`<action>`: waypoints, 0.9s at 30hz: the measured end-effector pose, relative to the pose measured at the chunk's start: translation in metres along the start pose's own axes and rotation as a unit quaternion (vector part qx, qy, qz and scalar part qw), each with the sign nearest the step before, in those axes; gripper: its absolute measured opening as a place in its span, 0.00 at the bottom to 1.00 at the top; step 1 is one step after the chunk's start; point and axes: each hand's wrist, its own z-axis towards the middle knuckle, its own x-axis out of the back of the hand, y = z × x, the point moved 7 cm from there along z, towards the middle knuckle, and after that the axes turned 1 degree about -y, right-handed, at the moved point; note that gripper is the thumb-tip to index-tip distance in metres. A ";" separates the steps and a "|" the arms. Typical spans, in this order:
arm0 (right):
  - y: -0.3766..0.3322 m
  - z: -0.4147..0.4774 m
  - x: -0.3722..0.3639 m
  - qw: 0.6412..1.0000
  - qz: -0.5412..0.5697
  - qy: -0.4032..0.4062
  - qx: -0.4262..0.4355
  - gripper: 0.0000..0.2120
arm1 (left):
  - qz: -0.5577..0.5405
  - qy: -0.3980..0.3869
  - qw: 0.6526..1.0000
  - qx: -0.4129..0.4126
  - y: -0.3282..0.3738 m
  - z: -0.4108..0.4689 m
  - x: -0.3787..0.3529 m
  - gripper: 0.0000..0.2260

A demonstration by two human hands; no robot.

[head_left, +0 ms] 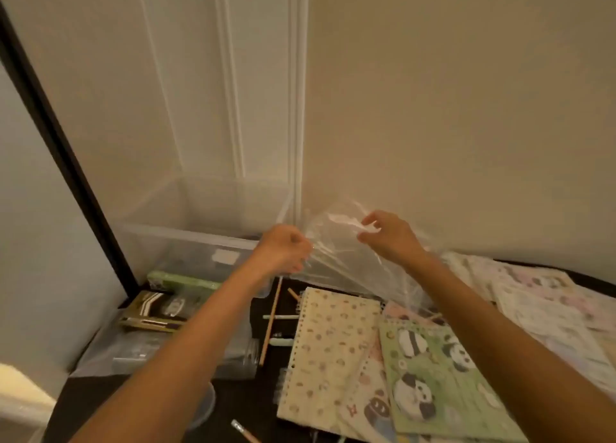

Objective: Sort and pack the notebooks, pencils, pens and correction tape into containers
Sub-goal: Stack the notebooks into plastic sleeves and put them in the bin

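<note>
Against the wall at centre left stands a clear plastic bin (186,239) on the dark bench (253,396). Just right of it, a crumpled clear bag (346,262) is held up between both hands: the left hand (283,249) has curled fingers pinching one edge, and the right hand (386,236) pinches the other. At lower right, overlapping spiral notebooks lie flat: a cream spotted notebook (330,352) and a green panda notebook (440,382). At lower left sits a dark pen box (160,309). Between the box and the notebooks lie a long wooden pencil (270,322) and two mint pens (280,316).
</note>
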 end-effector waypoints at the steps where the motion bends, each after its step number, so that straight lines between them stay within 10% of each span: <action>1: 0.019 -0.003 -0.004 0.998 -0.049 0.018 -0.021 0.22 | 0.000 -0.020 1.000 0.008 -0.009 0.002 -0.017 0.06; 4: 0.073 -0.014 -0.009 0.979 -0.145 0.085 -0.118 0.35 | -0.014 -0.046 0.998 0.026 -0.028 0.006 -0.054 0.03; 8: 0.122 -0.033 -0.011 0.970 -0.001 0.155 -0.186 0.41 | -0.064 -0.071 0.995 0.009 -0.044 0.001 -0.092 0.20; 14: 0.138 -0.057 -0.034 0.854 0.448 0.120 -0.237 0.05 | -0.142 -0.086 0.986 0.008 -0.049 -0.012 -0.128 0.28; 27: 0.104 -0.140 -0.039 0.808 0.574 -0.030 -0.134 0.09 | -0.247 0.040 0.966 -0.068 -0.030 -0.071 -0.140 0.27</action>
